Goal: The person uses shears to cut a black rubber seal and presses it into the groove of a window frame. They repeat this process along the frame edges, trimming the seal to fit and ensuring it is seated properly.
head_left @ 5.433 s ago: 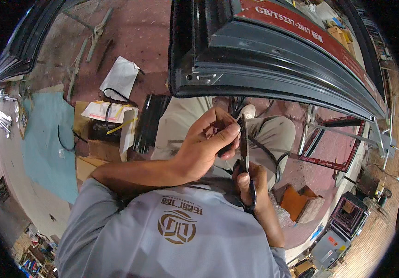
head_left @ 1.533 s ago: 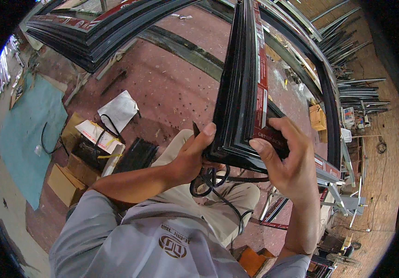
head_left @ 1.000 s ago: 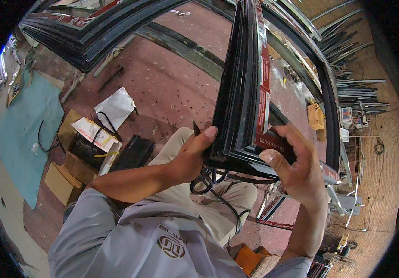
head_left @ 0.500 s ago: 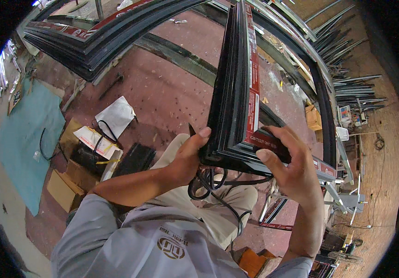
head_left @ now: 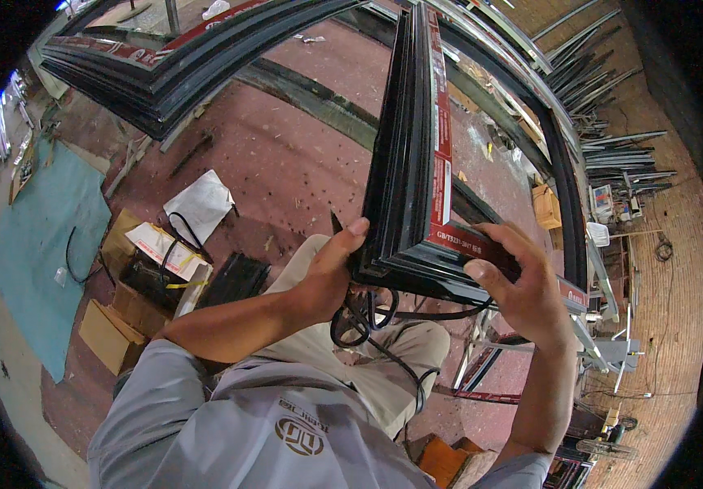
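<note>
A black window frame (head_left: pixel 404 155) with red-and-white protective film stands tilted in front of me, its near corner pointing at my lap. My left hand (head_left: pixel 327 273) is closed at the left side of that corner, thumb against the edge; a dark pointed tip sticks up behind the thumb, the rest of it hidden. My right hand (head_left: pixel 523 281) is wrapped over the near rail, thumb on its face and fingers over the red film. Below the corner hangs a looped black rubber strip (head_left: pixel 355 322), one stretch running along the rail's underside towards my right hand.
Another black frame corner (head_left: pixel 156 94) juts in at upper left. On the reddish floor lie a white sheet (head_left: pixel 199 200), an opened cardboard box (head_left: pixel 115 326) and a blue-green sheet (head_left: pixel 50 244). Metal profiles (head_left: pixel 629 155) are heaped at right. An orange-topped box (head_left: pixel 445 460) sits beside my leg.
My right hand has slid slightly rightward along the near rail, and the black strip beneath has shifted the same way. My left hand stays at the corner.
</note>
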Demonstrator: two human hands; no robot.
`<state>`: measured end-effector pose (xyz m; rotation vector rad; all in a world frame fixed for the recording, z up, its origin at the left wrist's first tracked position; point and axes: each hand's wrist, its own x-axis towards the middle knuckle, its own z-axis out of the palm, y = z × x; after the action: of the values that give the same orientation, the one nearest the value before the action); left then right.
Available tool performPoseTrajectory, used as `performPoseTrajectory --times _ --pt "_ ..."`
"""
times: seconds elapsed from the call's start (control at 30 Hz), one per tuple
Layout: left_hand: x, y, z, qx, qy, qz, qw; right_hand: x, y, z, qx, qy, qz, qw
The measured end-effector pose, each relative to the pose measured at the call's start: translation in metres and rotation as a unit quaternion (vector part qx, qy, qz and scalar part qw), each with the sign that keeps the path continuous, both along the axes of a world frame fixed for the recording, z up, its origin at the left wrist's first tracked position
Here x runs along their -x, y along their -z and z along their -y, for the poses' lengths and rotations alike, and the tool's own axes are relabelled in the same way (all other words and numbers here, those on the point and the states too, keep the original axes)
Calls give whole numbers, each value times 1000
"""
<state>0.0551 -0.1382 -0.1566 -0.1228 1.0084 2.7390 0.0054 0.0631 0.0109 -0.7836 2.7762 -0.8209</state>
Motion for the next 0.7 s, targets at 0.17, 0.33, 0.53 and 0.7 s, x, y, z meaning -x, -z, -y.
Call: performPoseTrajectory --times 0.17,0.33,0.53,0.7 --pt "6 24 8 -16 56 -73 996 -2 -6 -5 4 34 35 999" --pt "4 9 -1 -57 4 -30 998 3 -2 -12 4 19 16 1000" --pt "8 30 1 -57 19 -61 996 4 0 -28 7 21 8 1000" --pt "8 29 6 -85 16 -73 994 6 -1 -30 12 14 -5 1000"
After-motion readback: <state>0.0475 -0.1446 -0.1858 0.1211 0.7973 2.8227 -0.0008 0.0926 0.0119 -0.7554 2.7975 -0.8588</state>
